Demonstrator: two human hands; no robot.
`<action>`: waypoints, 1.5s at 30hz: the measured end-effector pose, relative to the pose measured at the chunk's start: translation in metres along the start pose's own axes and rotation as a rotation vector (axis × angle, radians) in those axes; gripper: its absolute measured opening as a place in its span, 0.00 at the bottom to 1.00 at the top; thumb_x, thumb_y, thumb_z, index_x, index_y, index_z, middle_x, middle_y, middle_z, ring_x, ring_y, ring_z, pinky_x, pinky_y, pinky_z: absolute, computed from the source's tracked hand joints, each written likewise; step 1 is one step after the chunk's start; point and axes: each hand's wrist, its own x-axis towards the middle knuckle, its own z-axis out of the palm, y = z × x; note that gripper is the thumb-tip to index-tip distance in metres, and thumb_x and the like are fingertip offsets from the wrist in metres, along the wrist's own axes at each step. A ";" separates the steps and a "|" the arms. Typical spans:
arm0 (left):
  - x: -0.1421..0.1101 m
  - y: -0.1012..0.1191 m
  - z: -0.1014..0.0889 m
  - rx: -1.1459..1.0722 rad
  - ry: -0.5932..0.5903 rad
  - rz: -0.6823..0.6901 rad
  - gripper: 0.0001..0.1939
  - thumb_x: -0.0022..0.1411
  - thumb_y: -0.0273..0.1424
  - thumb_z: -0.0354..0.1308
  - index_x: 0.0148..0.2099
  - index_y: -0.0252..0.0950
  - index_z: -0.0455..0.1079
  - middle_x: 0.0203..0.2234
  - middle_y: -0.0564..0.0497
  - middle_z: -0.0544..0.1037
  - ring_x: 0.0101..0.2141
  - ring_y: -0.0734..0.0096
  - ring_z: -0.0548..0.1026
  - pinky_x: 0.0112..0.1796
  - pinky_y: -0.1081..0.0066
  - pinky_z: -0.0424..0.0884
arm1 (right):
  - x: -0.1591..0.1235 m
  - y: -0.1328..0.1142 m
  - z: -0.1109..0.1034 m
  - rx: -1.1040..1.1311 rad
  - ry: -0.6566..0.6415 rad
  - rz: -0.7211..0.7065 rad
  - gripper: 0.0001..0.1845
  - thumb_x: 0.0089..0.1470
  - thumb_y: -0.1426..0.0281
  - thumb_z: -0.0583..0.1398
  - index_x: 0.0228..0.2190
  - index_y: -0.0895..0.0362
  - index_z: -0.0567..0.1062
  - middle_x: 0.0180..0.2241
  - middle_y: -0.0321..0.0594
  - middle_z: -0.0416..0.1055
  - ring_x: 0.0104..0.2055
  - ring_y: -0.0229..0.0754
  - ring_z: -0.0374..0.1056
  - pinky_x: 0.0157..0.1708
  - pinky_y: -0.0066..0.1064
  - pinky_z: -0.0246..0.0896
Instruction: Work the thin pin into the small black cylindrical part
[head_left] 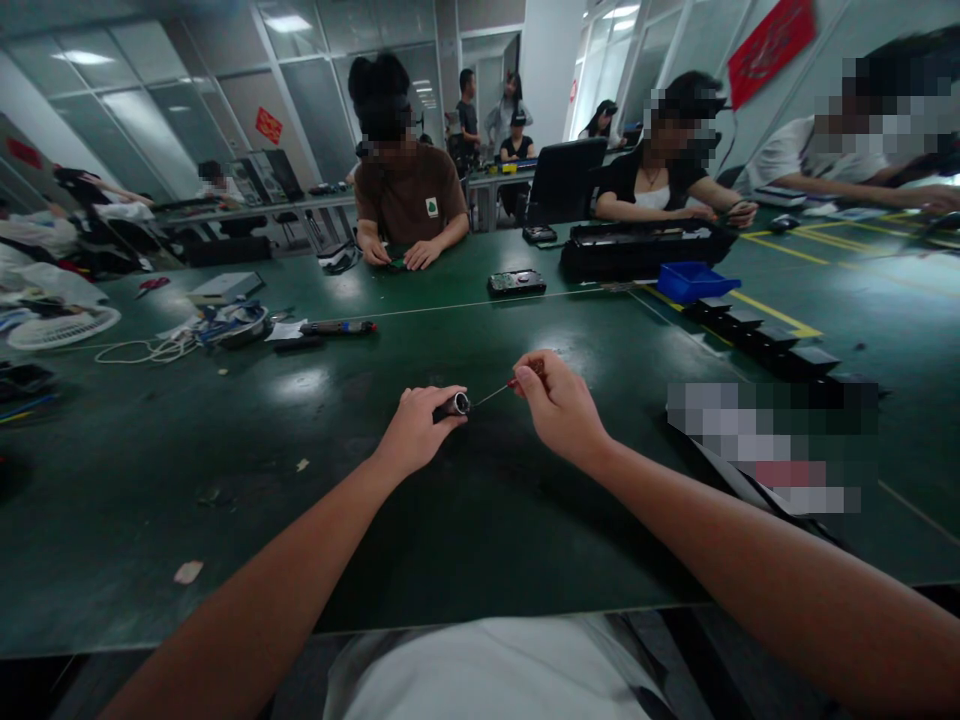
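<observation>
My left hand [416,430] is closed around a small dark cylindrical part [457,404], its pale-rimmed round end turned to the right. In my right hand [559,405] is a screwdriver [493,395] with a thin metal shaft and a red-tipped handle, mostly covered by my fingers. The shaft points left, and its tip is at or very near the part's end; whether it touches I cannot tell. Both hands are just above the green table [420,550].
Ahead lies an opened device with a circuit board [517,282]. A blue bin [694,281] and black trays [765,335] stand right, beyond a blurred-out sheet [765,450]. Left are a pen-like tool [337,327] and bundled cables [225,325]. Co-workers sit across the table.
</observation>
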 end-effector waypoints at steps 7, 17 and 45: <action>0.002 0.003 -0.001 -0.299 0.150 -0.116 0.18 0.61 0.30 0.63 0.54 0.38 0.71 0.49 0.46 0.77 0.49 0.60 0.74 0.53 0.59 0.69 | 0.001 0.001 0.000 0.017 0.022 0.008 0.10 0.65 0.62 0.53 0.36 0.53 0.69 0.30 0.38 0.74 0.34 0.43 0.72 0.36 0.37 0.63; 0.004 -0.004 -0.006 -0.390 0.148 -0.204 0.20 0.66 0.42 0.56 0.55 0.40 0.64 0.43 0.47 0.75 0.41 0.65 0.74 0.43 0.64 0.71 | 0.002 0.004 -0.001 0.038 0.029 0.006 0.10 0.65 0.61 0.53 0.37 0.53 0.70 0.31 0.38 0.75 0.35 0.43 0.73 0.36 0.37 0.65; 0.030 -0.039 -0.048 0.007 0.027 -0.255 0.15 0.60 0.40 0.57 0.45 0.37 0.73 0.37 0.47 0.77 0.35 0.64 0.73 0.36 0.66 0.66 | 0.002 0.005 -0.001 0.048 -0.017 0.016 0.10 0.65 0.62 0.53 0.38 0.54 0.70 0.32 0.40 0.75 0.35 0.44 0.73 0.36 0.36 0.65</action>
